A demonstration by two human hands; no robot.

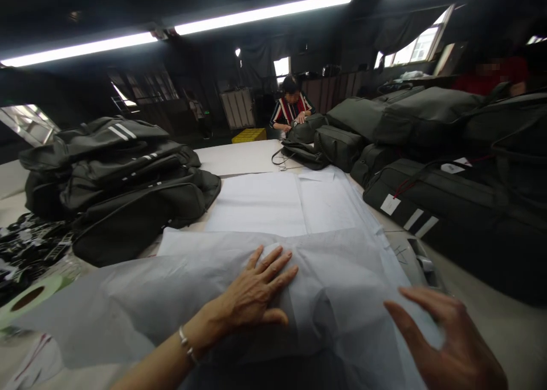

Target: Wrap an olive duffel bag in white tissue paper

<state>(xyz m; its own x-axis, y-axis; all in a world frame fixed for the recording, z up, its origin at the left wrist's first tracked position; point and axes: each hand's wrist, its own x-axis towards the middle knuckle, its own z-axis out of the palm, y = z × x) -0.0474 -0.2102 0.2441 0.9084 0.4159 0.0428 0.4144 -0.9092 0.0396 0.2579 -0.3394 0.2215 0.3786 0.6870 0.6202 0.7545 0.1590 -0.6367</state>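
My left hand (260,290) lies flat with fingers spread on a large grey-white translucent sheet (162,299), which looks like thin plastic or paper wrapping. Something dark shows faintly through the sheet near the bottom edge, too hidden to name. My right hand (448,338) hovers at the sheet's right side, thumb and fingers apart, slightly blurred and holding nothing that I can see. Just beyond the sheet lies a stack of white sheets (256,202) on the table.
Dark bags with white stripes (141,207) are piled at left, beside black straps or buckles (25,253) and a tape roll (29,299). More dark bags (461,207) line the right, near a tape dispenser (423,264). A co-worker (293,105) handles a bag at the far end.
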